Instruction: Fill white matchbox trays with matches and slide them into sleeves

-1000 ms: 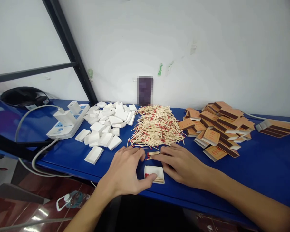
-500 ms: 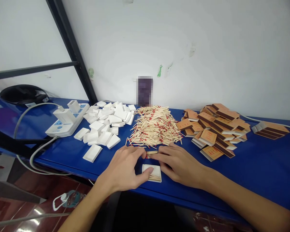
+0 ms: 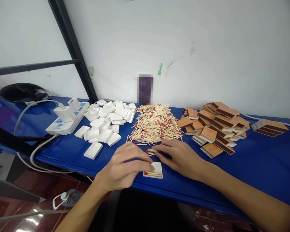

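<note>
The blue table (image 3: pixel 256 161) carries a loose match heap (image 3: pixel 154 124) at 12 o'clock from both hands. The right hand (image 3: pixel 181 158) is laid palm-down, fingers stretched flat, nothing clasped. The left hand (image 3: pixel 125 167) is arched palm-down; whether anything is pinched cannot be told. The white matchbox tray (image 3: pixel 157 170), partly filled, is touched at its 9 o'clock end by the left fingertips. The small match bundle (image 3: pixel 151 151) lies at 12 o'clock from the tray, long axis 9-to-3, red heads toward 9. The right fingertips are just beside its 3 o'clock end.
</note>
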{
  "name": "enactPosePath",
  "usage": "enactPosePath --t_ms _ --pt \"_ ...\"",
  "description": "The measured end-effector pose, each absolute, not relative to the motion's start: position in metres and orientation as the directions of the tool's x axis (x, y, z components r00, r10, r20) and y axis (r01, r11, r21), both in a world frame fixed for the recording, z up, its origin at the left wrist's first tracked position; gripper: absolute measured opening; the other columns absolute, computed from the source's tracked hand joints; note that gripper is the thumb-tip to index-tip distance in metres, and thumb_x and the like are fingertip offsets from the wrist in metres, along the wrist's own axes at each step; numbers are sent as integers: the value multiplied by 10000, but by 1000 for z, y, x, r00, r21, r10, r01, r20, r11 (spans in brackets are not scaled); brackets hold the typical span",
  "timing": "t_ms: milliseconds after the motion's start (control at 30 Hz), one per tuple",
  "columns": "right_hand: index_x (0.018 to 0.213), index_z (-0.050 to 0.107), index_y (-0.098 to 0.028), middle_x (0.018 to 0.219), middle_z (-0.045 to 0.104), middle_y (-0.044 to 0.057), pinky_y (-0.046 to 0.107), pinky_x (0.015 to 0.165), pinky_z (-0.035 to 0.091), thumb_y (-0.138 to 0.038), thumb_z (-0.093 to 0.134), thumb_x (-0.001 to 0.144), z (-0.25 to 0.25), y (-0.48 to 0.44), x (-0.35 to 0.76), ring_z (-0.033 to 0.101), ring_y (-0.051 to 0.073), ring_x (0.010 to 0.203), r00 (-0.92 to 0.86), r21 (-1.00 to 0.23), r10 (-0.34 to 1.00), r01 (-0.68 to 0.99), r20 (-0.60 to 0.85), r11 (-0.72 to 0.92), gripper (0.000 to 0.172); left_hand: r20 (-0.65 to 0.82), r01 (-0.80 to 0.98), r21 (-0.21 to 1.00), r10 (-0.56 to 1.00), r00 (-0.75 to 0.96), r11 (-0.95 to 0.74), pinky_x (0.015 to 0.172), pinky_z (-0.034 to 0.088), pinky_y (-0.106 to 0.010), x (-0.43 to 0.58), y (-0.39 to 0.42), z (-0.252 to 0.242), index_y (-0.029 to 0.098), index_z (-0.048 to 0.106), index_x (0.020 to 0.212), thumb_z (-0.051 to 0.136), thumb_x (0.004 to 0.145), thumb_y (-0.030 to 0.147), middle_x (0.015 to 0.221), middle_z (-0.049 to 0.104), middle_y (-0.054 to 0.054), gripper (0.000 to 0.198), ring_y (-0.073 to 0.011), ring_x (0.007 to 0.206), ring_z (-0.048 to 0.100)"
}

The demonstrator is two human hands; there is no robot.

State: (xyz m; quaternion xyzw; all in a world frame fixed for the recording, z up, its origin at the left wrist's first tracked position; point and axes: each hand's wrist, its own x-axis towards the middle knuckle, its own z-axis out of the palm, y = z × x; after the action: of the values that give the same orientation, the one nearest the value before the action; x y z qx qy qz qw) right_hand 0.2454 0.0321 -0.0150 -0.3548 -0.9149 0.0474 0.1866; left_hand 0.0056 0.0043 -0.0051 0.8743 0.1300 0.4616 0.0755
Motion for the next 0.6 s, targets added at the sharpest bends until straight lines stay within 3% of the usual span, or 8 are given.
enactPosePath --t_ms 100,267,400,600 --pt "1031 706 -210 846 661 50 295 682 436 -259 491 984 -13 31 246 614 180 773 -675 -240 673 630 301 739 225 798 175 266 318 512 -948 676 497 -316 6 1 -6 213 648 995 530 812 -33 890 737 -30 329 -153 759 663" --pt "1010 689 -188 847 651 48 295 672 426 -229 506 948 -8 28 248 594 174 759 -703 -285 654 590 278 755 198 670 363 283 454 588 -888 689 508 -337 8 -2 -2 195 643 993 635 766 111 930 715 -44 242 -174 766 652" --pt "969 687 -187 821 638 36 300 664 426 -216 520 923 -5 27 249 585 168 729 -733 -294 631 562 257 773 176 589 576 271 606 534 -771 790 517 -351 12 6 -1 180 658 957 576 861 164 931 706 -47 127 -187 845 655" --pt "1039 683 -174 886 682 58 297 674 455 -199 473 948 -10 31 251 628 183 789 -651 -283 668 606 362 744 231 434 831 252 825 362 -497 803 523 -384 10 15 -7 187 694 1016 479 966 239 979 670 -60 226 -227 888 650"
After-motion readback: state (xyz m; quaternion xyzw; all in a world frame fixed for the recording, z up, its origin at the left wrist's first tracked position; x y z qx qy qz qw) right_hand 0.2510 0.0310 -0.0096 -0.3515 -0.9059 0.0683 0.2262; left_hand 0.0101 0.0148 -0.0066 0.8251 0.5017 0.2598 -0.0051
